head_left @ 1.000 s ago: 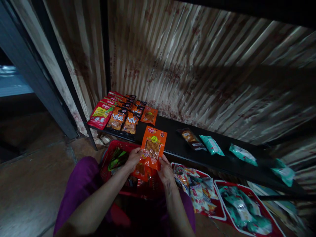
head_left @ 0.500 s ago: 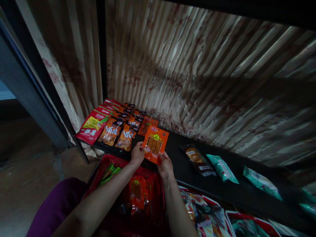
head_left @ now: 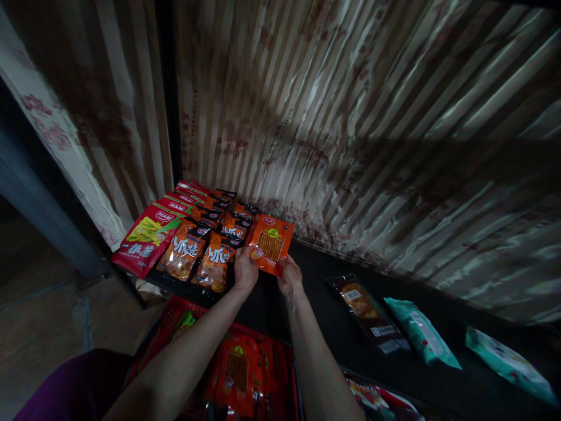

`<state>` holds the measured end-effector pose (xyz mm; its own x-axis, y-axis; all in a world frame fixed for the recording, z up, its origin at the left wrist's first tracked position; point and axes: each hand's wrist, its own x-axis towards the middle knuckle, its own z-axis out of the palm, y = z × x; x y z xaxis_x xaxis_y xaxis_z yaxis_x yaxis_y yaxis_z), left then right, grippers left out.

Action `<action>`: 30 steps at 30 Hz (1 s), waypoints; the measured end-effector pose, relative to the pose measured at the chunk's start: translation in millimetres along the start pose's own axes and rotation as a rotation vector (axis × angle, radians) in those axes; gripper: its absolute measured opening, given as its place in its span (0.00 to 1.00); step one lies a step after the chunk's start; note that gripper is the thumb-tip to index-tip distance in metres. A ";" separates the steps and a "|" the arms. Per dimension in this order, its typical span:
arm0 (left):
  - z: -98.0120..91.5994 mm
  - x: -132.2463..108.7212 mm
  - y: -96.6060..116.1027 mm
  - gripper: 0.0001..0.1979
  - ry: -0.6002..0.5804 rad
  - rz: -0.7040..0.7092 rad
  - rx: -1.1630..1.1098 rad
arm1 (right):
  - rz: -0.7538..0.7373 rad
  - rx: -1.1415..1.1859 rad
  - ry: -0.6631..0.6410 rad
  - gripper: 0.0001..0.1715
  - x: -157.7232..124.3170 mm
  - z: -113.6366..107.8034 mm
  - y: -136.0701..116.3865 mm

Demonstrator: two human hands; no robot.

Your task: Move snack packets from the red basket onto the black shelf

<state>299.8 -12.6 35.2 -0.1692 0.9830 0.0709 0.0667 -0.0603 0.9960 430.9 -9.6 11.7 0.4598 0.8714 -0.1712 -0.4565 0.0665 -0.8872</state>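
Note:
Between my two hands is an orange snack packet [head_left: 270,242] with a clear window showing brown strips inside. My left hand [head_left: 246,269] pinches its lower left corner, and my right hand [head_left: 290,276] grips the lower right corner. The packet is over the back part of the black shelf [head_left: 309,263], beside rows of black-and-orange snack packets [head_left: 214,261]. Left of those, red snack bags [head_left: 146,237] lie overlapped in a row. Below my forearms, a red basket [head_left: 164,324] holds more orange packets [head_left: 236,368] and something green.
Farther right on the shelf lie a dark brown packet [head_left: 368,313] and teal packets [head_left: 423,332]. Pleated patterned sheeting [head_left: 307,117] hangs behind the shelf. A black post [head_left: 169,88] stands at the back left. Another container with packets [head_left: 372,400] sits below the shelf's front edge.
Both hands have moved the orange packet farther back over the shelf, so it now covers the orange packet lying behind it. The view has shifted closer to the shelf.

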 end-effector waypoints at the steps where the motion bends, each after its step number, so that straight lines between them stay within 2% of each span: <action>1: 1.3 2.3 -1.0 0.22 0.002 0.007 0.003 | -0.002 -0.003 0.000 0.17 4.1 1.5 0.9; 8: 12.4 13.2 -13.6 0.21 0.004 0.133 0.089 | 0.004 -0.040 0.019 0.17 27.2 8.1 5.0; 15: 27.2 23.8 -43.7 0.23 0.078 0.300 0.312 | 0.038 -0.108 0.080 0.18 38.7 17.2 10.2; 22: 32.0 27.2 -57.3 0.21 0.085 0.325 0.485 | -0.002 -0.211 0.112 0.16 41.2 18.0 19.0; 25: 32.1 26.3 -59.7 0.21 0.078 0.320 0.523 | -0.072 -0.334 0.111 0.15 44.7 16.3 23.5; 30: 34.5 24.9 -64.0 0.23 0.050 0.299 0.605 | -0.285 -0.762 0.139 0.17 53.5 10.9 29.7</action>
<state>325.3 21.7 -28.6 -0.1024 0.9290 0.3556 0.6537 -0.2066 0.7280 433.6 44.4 -19.1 0.5924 0.7997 0.0978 0.3110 -0.1151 -0.9434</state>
